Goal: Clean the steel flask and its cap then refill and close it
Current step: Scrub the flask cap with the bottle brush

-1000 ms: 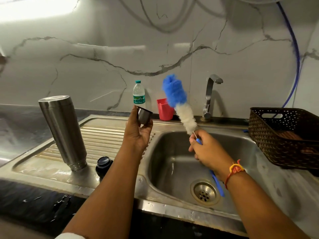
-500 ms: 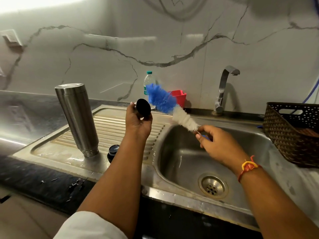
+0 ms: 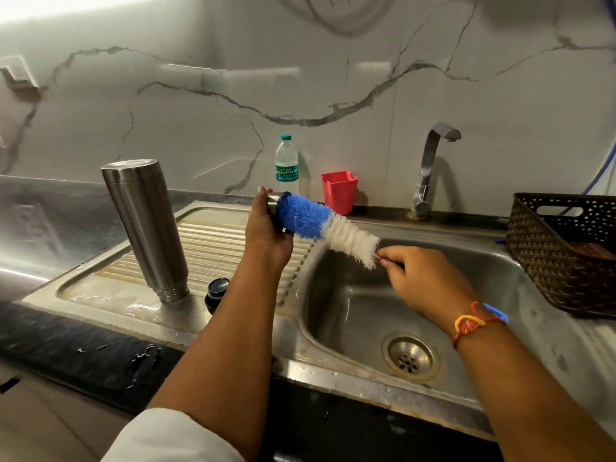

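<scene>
Steel flask (image 3: 145, 228) upended on the drainboard (image 3: 213, 241), its cap (image 3: 274, 204) under the brush (image 3: 320, 225).
My left hand (image 3: 266, 235) holds the cap above the drainboard, fingers curled tight round its outer wall. My right hand (image 3: 423, 281) pinches the brush's thin stem over the sink (image 3: 350, 311). I judge the cap light, rigid and slippery when wet, so its side wall is the place to hold. The flask looks heavier and smooth, best taken mid-body. Half a second ago the blue bristles sat just beside the cap's mouth; now they are pushed into it.
</scene>
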The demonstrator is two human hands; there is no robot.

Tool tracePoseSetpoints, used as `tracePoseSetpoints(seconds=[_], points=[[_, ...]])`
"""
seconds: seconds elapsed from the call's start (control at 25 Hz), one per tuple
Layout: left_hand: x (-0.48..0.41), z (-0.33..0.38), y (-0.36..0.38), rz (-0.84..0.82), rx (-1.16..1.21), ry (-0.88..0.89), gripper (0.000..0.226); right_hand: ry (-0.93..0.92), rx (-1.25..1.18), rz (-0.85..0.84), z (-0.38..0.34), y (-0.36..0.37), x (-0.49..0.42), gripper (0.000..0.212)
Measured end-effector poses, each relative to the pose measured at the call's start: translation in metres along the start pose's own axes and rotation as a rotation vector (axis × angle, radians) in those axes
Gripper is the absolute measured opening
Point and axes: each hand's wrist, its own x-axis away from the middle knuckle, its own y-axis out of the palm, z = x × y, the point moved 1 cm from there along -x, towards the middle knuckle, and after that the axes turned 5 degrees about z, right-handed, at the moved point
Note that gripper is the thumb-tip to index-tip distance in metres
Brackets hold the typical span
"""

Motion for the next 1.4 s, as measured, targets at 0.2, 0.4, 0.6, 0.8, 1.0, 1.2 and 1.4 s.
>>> tracePoseSetpoints(seconds=[0.2,0.4,0.6,0.8,1.0,1.2,1.4], points=[[0.004,-0.005,0.003,-0.048,-0.060,0.013,0.033,-0.028,-0.090,0.019,-0.004,-0.003,0.003,0.028],[0.000,-0.004,-0.003,-0.053,0.028,-0.024,0.037,0.144,-0.612,-0.278,-0.015,-0.006,0.009,0.026],[0.003,0.002,0.000,-0.099,0.050,0.029,0.024,0.376,-1.018,-0.519,-0.013,-0.011,0.013,0.028],[-0.001,-0.006,0.002,-0.151,0.001,0.001,0.053,0.429,-1.032,-0.545,-0.008,0.000,0.008,0.026],[-0.001,-0.007,0.001,-0.058,0.028,-0.033,0.056,0.166,-0.498,-0.230,-0.007,0.011,0.001,0.013],[-0.001,-0.010,0.000,-0.050,-0.118,-0.093,0.074,-0.044,0.102,0.053,0.001,0.015,-0.002,0.008],[-0.003,-0.012,-0.002,-0.012,-0.081,-0.035,0.052,0.016,0.305,0.314,0.010,0.009,-0.005,0.010]])
